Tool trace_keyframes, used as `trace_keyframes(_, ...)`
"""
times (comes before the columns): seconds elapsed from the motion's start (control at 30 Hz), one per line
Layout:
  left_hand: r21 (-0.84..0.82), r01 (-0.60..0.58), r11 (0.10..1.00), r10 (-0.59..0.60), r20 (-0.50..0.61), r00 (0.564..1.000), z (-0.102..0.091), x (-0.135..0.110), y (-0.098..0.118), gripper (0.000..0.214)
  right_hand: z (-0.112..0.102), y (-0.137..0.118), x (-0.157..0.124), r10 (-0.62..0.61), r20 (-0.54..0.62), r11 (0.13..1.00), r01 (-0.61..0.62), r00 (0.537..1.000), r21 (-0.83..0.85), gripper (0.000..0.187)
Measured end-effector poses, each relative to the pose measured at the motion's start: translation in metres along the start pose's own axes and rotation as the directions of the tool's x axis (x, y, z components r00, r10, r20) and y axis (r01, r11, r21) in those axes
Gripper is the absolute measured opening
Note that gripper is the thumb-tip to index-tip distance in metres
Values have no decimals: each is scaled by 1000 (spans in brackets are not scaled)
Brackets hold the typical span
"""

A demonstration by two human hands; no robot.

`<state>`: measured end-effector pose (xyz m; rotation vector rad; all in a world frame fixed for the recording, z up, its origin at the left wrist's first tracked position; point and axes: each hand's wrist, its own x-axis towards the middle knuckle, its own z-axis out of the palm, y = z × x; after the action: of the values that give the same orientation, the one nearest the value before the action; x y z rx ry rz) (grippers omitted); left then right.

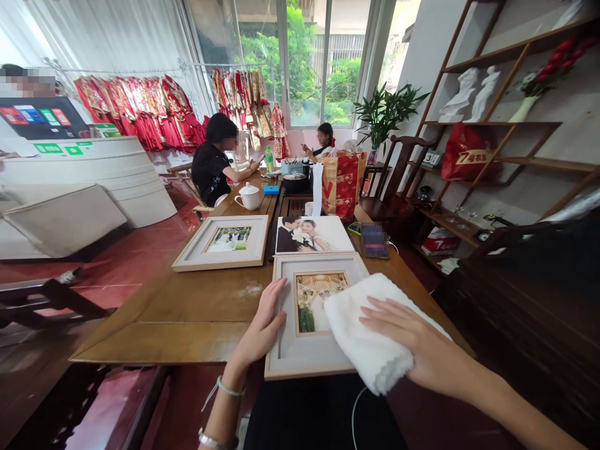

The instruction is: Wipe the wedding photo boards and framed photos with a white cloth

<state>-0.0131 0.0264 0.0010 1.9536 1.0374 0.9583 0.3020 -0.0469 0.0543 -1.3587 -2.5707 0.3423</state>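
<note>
A picture frame (pixel 285 350) with pale wood edges and a white mat leans toward me over the table's near edge, a small photo (pixel 312 300) set in its middle. My left hand (pixel 262 319) steadies it by the left side, fingers along the edge and thumb at the front. Over the frame's right part lies a folded white cloth (pixel 360 337). My right hand (pixel 394 325) has it, fingers spread across its top, and the cloth hides that side of the frame. Just beyond lies a wedding portrait print (pixel 323 234). To the left rests a second picture frame (pixel 220 240).
The wooden table (pixel 187 312) also bears a white lidded cup (pixel 248 197), a red paper bag (pixel 344 181) and a phone (pixel 375 240). Two people sit at its far end. Shelves (pixel 506 122) stand on the right, a white counter (pixel 131 175) on the left.
</note>
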Motion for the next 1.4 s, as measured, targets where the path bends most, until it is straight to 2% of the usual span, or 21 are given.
trace_keyframes(0.17, -2, 8, 1000, -8, 11, 1000, -1, 0, 1, 53, 11, 44, 46, 29, -197, 994, -48, 980, -94, 68)
trace_keyframes(0.3, 4, -2, 1000, 2, 5, 1000, -1, 0, 0, 53, 7, 61, 90, 136, -328, 984, -165, 935, -65, 67)
trace_keyframes(0.37, 7, -5, 1000, 5, 6, 1000, -2, 0, 0, 53, 6, 62, 108, 164, -321, 981, -189, 933, -46, 68)
trace_keyframes(0.47, 3, -1, 1000, 1, -1, 1000, -1, 0, -1, 53, 8, 54, 120, 126, -225, 989, -140, 966, -47, 71)
trace_keyframes(0.57, -15, 18, 1000, -18, -8, 1000, -1, 0, -2, 53, 9, 35, 108, 26, -68, 999, -27, 997, -19, 76)
trace_keyframes(0.7, -38, 26, 999, -27, -16, 1000, 1, 0, -2, 51, -1, -2, 56, -92, 134, 993, 81, 987, 84, 87)
trace_keyframes(0.77, -43, 20, 999, -21, -21, 1000, 1, 0, -2, 51, -12, -17, 21, -111, 248, 986, 75, 962, 152, 92)
trace_keyframes(0.87, -38, 9, 999, -10, -28, 1000, 1, 0, -2, 50, -24, -26, -23, -57, 296, 984, 4, 953, 177, 91)
trace_keyframes(0.93, -32, 4, 999, -5, -29, 1000, 1, 0, -2, 50, -25, -21, -38, -2, 271, 988, -40, 963, 150, 84)
trace_keyframes(1.03, -33, 4, 999, -4, -19, 1000, 0, 0, -3, 50, -14, -5, -31, 83, 147, 993, -95, 986, 76, 79)
trace_keyframes(1.13, -37, 16, 999, -17, -14, 1000, 0, -1, -3, 51, 0, 16, 3, 145, -10, 989, -145, 989, 7, 83)
trace_keyframes(1.27, -41, 26, 999, -26, -8, 1000, 0, -1, -2, 50, 9, 42, 57, 199, -174, 977, -210, 964, -43, 75)
trace_keyframes(1.4, -49, 33, 998, -33, -6, 999, 0, 0, -3, 50, 8, 49, 96, 257, -242, 956, -282, 936, -77, 74)
